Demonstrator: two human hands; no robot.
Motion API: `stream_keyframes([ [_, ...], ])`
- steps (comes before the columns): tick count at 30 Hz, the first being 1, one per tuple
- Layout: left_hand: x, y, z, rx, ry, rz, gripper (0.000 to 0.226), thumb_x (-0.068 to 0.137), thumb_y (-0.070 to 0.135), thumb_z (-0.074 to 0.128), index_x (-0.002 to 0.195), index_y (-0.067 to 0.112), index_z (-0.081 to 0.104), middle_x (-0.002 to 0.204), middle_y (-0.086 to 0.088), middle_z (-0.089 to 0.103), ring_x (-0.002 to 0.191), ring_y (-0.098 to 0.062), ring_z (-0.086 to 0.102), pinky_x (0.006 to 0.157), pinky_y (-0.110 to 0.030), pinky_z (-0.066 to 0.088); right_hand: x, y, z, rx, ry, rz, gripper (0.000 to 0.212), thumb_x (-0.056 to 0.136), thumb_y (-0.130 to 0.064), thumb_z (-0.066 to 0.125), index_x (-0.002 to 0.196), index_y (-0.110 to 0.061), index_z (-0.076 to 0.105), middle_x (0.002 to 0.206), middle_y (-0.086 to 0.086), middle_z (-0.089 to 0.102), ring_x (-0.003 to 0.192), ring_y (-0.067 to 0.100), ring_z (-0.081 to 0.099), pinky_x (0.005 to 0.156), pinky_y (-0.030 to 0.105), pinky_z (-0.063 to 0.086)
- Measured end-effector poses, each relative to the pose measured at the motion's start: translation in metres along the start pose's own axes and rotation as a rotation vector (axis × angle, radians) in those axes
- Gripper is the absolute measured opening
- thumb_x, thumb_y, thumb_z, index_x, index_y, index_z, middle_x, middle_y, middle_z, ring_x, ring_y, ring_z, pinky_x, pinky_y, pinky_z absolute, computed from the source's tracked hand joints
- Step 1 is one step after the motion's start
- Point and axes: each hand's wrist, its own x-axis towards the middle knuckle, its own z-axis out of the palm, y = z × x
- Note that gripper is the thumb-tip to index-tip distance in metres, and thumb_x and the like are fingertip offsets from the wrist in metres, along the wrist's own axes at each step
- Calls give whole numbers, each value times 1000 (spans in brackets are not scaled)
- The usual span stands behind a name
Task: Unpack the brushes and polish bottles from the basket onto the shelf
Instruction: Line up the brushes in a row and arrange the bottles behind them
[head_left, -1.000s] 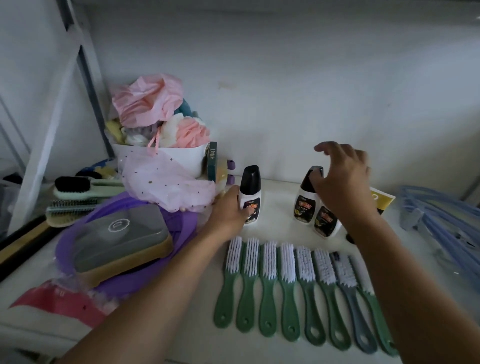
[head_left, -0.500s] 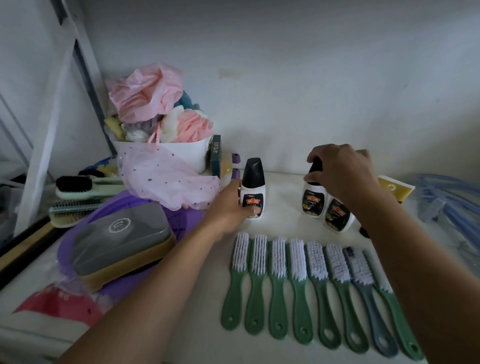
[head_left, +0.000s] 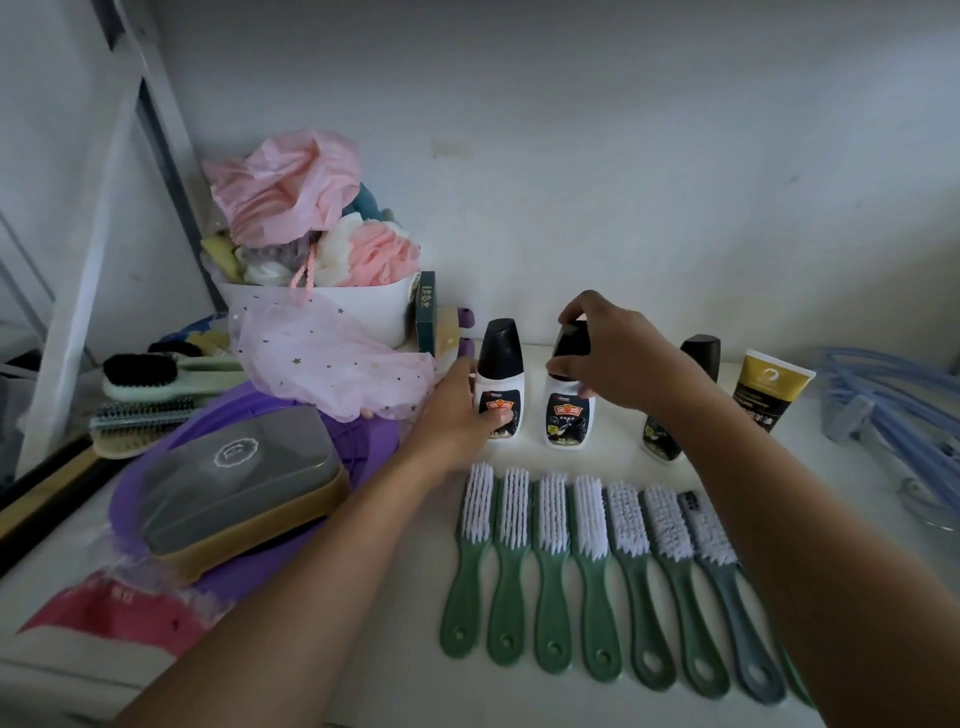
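Polish bottles (head_left: 566, 434), white plastic with black caps and dark labels, number three; they stand upright in a line on the white shelf (head_left: 613, 460), at 12 o'clock from the brushes (head_left: 550, 514). The left bottle (head_left: 500, 348) and middle bottle (head_left: 569, 413) stand just beside each other. The third bottle (head_left: 702, 356), at 3 o'clock of them, is partly hidden behind the right forearm. Seven white-bristled brushes show plainly, lying side by side: six have green plastic handles and one, the grey-blue brush (head_left: 711, 525), lies at the 3 o'clock end. The left hand (head_left: 457, 410) wraps its fingers and thumb round the left bottle's lower body. The right hand (head_left: 618, 364) curls its fingers down over the middle bottle's cap, gripping it. The purple plastic basket (head_left: 361, 447) lies at 9 o'clock.
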Motion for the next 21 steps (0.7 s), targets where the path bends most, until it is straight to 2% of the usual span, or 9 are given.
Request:
stream_keyframes([
  [2, -1, 1, 1, -18, 24, -18, 48, 88, 19, 75, 129, 18, 50, 115, 0, 68, 105, -19, 66, 94, -39, 52, -4, 3, 8, 94, 9, 36, 46, 81, -25, 78, 115, -22, 48, 97, 0, 59, 66, 21, 70, 64, 36, 60],
  [5, -5, 5, 10, 79, 112, 47, 41, 91, 29, 72, 123, 18, 47, 109, 2, 66, 102, -20, 66, 73, -30, 47, -8, 13, 26, 157, 103, 75, 52, 75, -24, 81, 114, -24, 47, 93, -4, 58, 74, 7, 59, 56, 24, 55],
  [7, -9, 8, 17, 130, 153, 89, 49, 92, 35, 70, 127, 13, 45, 113, -2, 67, 102, -23, 65, 73, -30, 42, -9, 18, 34, 208, 153, 146, 53, 71, -31, 83, 109, -26, 46, 88, -11, 57, 72, 1, 56, 43, 11, 43],
  [8, -10, 9, 19, 136, 162, 97, 51, 92, 37, 70, 128, 10, 45, 114, -5, 67, 103, -24, 65, 75, -31, 43, -9, 20, 37, 240, 161, 182, 52, 71, -34, 84, 107, -26, 47, 86, -11, 58, 70, 2, 58, 41, 11, 41],
  [11, -15, 11, 23, 154, 199, 98, 54, 92, 44, 67, 128, 10, 45, 119, -8, 65, 107, -27, 64, 84, -39, 51, -8, 28, 42, 337, 154, 251, 46, 70, -36, 84, 101, -24, 52, 85, -6, 65, 73, 11, 68, 53, 22, 51],
  [13, -18, 13, 24, 208, 239, 92, 58, 92, 48, 65, 131, 10, 44, 123, -8, 63, 108, -29, 64, 87, -45, 53, -10, 32, 45, 337, 113, 226, 42, 71, -31, 84, 100, -23, 55, 86, -4, 68, 78, 15, 69, 61, 28, 55],
  [17, -19, 16, 26, 248, 259, 62, 58, 91, 51, 64, 127, 9, 45, 122, -9, 63, 105, -32, 64, 84, -46, 54, -14, 37, 43, 290, 73, 128, 38, 73, -28, 84, 100, -24, 58, 86, -8, 68, 78, 8, 64, 60, 22, 45],
  [21, -16, 16, 26, 223, 244, 47, 51, 89, 44, 66, 122, 12, 46, 115, -8, 66, 100, -31, 66, 82, -46, 55, -16, 42, 44, 329, 14, 108, 30, 77, -19, 81, 99, -19, 61, 87, -2, 72, 83, 17, 69, 72, 31, 56],
])
